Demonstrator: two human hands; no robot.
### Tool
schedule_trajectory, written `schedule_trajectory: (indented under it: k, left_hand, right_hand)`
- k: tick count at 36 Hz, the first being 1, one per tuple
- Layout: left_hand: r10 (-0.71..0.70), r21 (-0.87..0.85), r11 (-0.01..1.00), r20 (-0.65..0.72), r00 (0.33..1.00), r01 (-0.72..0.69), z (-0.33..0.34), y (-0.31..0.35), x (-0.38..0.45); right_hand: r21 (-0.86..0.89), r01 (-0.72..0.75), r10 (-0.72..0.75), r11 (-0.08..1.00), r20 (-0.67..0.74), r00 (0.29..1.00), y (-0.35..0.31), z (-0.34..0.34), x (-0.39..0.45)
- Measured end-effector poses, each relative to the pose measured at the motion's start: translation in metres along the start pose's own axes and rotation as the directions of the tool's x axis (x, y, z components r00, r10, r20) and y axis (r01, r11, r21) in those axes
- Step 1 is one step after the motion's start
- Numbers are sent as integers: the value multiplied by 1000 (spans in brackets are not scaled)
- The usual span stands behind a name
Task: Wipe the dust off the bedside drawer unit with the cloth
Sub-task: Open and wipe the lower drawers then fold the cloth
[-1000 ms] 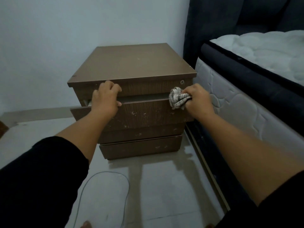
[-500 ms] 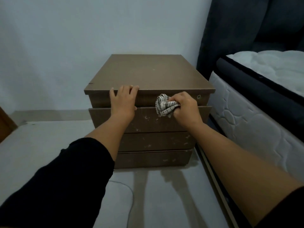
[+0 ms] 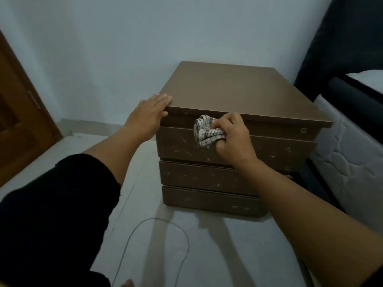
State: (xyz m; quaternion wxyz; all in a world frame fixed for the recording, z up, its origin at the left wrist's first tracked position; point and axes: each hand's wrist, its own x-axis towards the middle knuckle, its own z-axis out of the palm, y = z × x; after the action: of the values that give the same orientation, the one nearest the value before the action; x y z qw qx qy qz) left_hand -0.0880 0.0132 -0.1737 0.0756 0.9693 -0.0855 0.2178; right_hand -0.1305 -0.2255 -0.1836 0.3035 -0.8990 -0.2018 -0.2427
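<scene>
A brown bedside drawer unit (image 3: 238, 94) stands on the floor against the pale wall, its stacked drawer fronts speckled with pale marks. My right hand (image 3: 232, 137) grips a bunched white checked cloth (image 3: 206, 132) and presses it against the upper drawer front, just under the top's front edge. My left hand (image 3: 148, 114) lies flat with fingers together on the unit's front left corner, holding nothing.
A bed with a white quilted mattress (image 3: 352, 162) and dark frame stands close on the right. A brown wooden door (image 3: 18, 121) is at the far left. A thin grey cable (image 3: 157, 245) loops on the floor in front of the unit.
The open drawer has been pushed shut. My left hand moved from the drawer front to the unit's left corner. The cloth slid leftward along the upper front. The view shifted left.
</scene>
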Motion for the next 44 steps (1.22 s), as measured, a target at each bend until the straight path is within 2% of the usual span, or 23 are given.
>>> schedule_trajectory:
  k: [3, 8, 13, 20, 24, 29, 34, 36, 39, 41, 44]
  left_hand:
    - [-27, -3, 1000, 53, 998, 27, -8, -10, -1]
    - [-7, 66, 998, 167, 986, -4, -19, -5, 14]
    - [50, 55, 996, 298, 953, -69, -27, 1, 27]
    - [148, -74, 989, 301, 942, -131, -23, -5, 36]
    - [152, -130, 984, 247, 957, -122, -11, -10, 35]
    - [148, -176, 978, 214, 966, -111, -4, -15, 36]
    - [141, -192, 976, 211, 967, -100, -3, -15, 35]
    - [141, -185, 977, 216, 966, -101, -3, -15, 34]
    - [145, -176, 979, 223, 964, -106, -4, -15, 34]
    - [144, -175, 979, 227, 963, -105, -4, -15, 34]
    - [139, -168, 981, 231, 963, -101, -5, -15, 34]
  right_hand:
    - [-41, 79, -78, 996, 37, 996, -19, 26, 7]
    - [-169, 183, -172, 969, 78, 982, -44, 66, 16]
    - [-286, 269, -241, 920, 129, 962, -54, 91, 19]
    - [-357, 418, -357, 836, 226, 907, -51, 116, 20]
    - [-370, 479, -387, 796, 298, 873, -44, 135, 15]
    - [-405, 496, -396, 769, 308, 865, -34, 153, 6]
    - [-420, 472, -338, 775, 355, 872, -24, 166, -5]
    - [-438, 428, -272, 791, 375, 886, -22, 170, -8]
    - [-408, 345, -125, 845, 477, 870, -15, 174, -11]
    - [-349, 379, -179, 857, 488, 854, -13, 165, -11]
    - [-238, 489, -358, 839, 436, 826, -21, 135, -3]
